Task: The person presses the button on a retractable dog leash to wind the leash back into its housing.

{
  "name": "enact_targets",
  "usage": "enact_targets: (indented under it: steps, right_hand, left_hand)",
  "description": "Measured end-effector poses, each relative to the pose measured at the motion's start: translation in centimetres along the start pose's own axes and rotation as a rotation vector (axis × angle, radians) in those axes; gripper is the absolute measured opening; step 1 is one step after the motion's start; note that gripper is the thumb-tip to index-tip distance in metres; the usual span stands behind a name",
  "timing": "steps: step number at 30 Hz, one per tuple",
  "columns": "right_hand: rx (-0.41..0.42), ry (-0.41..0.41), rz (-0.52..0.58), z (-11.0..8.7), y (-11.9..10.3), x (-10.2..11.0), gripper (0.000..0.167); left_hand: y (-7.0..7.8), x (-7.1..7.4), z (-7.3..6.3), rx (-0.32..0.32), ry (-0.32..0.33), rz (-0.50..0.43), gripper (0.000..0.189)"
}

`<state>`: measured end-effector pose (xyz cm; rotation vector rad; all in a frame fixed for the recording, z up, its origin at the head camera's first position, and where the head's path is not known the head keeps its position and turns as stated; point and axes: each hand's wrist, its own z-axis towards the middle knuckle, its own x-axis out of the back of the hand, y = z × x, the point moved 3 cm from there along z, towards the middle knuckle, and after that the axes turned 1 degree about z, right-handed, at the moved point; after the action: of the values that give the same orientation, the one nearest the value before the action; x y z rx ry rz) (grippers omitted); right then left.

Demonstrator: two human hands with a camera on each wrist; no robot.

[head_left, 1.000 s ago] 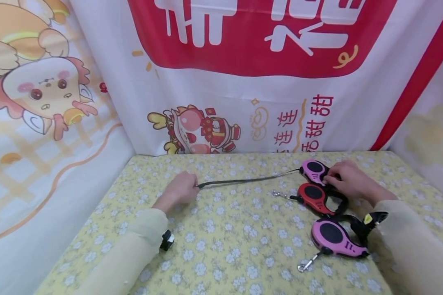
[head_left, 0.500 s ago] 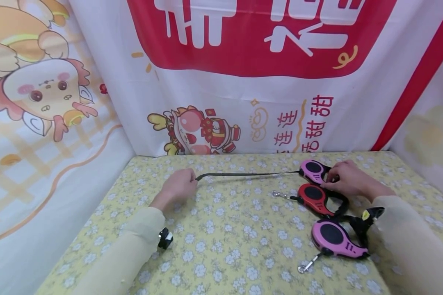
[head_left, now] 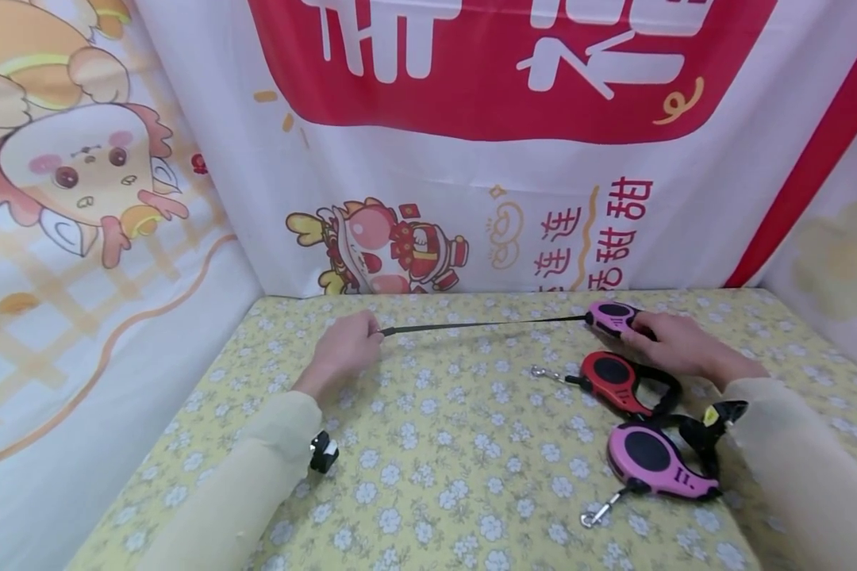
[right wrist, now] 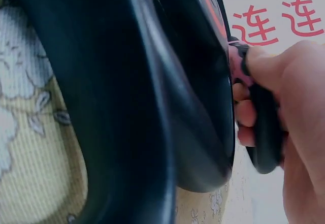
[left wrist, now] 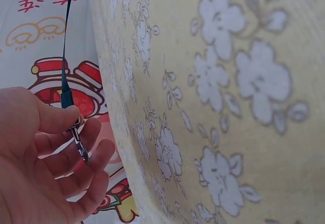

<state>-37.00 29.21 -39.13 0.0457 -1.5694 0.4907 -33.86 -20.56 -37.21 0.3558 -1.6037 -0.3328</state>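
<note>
At the back right, my right hand (head_left: 674, 342) grips a pink retractable dog leash (head_left: 609, 317). Its fingers curl round the black handle (right wrist: 266, 132) in the right wrist view. From the casing a thin dark strap (head_left: 486, 324) runs almost straight leftward. My left hand (head_left: 344, 346) pinches the strap's far end. The left wrist view shows the metal clip (left wrist: 80, 145) between thumb and fingers. A red retractable leash (head_left: 610, 374) lies in front of the held one. Nearer still lies a second pink leash (head_left: 643, 452).
Metal clips lie out from the red leash (head_left: 546, 373) and the nearer pink leash (head_left: 601, 509). Beside my right sleeve those leashes' black handles lie close together. A yellow flowered cloth (head_left: 428, 444) covers the table. Printed white curtains (head_left: 414, 166) hang behind and at the sides.
The strap has gone from slack to nearly straight. My left hand has moved slightly away from me. In my right hand, the pink leash has shifted back, apart from the red one.
</note>
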Motion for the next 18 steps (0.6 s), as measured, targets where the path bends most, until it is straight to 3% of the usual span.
enact_targets:
  steps: [5, 9, 18]
  right_hand:
    - [0.03, 0.047, -0.044, 0.0, 0.0, 0.2, 0.041]
    - [0.051, 0.172, 0.007, -0.7, -0.3, 0.7, 0.039]
    - [0.061, 0.58, 0.226, -4.7, -2.0, 4.4, 0.025]
  left_hand:
    - [0.2, 0.2, 0.2, -0.006, 0.04, 0.0, 0.011]
    - [0.6, 0.6, 0.1, 0.0, 0.077, -0.083, 0.015]
    - [1.0, 3.5, -0.9, 0.105, 0.269, -0.547, 0.024]
